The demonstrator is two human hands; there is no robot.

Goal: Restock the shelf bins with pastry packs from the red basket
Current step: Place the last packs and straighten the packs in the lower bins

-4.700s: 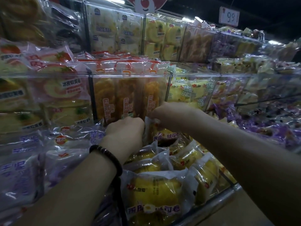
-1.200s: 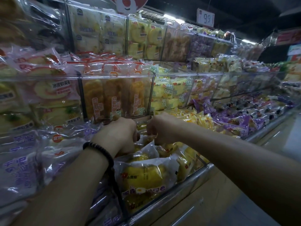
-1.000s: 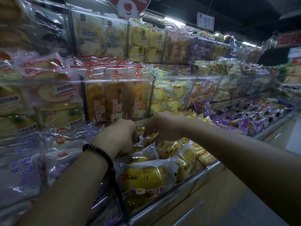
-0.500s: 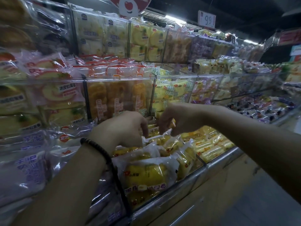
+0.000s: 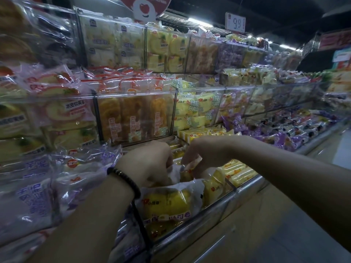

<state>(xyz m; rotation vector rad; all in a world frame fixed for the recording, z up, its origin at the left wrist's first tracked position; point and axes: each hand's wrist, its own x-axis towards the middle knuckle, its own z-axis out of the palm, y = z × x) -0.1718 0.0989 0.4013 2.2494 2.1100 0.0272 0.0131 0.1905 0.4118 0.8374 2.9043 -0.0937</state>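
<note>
Both my hands reach into the lowest shelf bin (image 5: 218, 203), which holds yellow pastry packs. My left hand (image 5: 150, 164), with a dark bead bracelet at the wrist, is curled down onto the white end of a pack. My right hand (image 5: 205, 150) pinches the crinkled edge of a yellow pastry pack (image 5: 190, 166) between the two hands. A larger yellow pastry pack (image 5: 167, 204) lies in front, against the bin's clear wall. The red basket is out of sight.
Clear bins on the tier above hold orange pastries (image 5: 133, 118) and pale yellow packs (image 5: 195, 111). Purple-and-white packs (image 5: 32, 196) fill the bin to the left. More purple packs (image 5: 275, 133) run along to the right. A price sign (image 5: 235, 21) hangs overhead. Aisle floor lies at lower right.
My hands have dropped a little deeper into the low bin and come closer together on a pack's edge. The view has shifted slightly.
</note>
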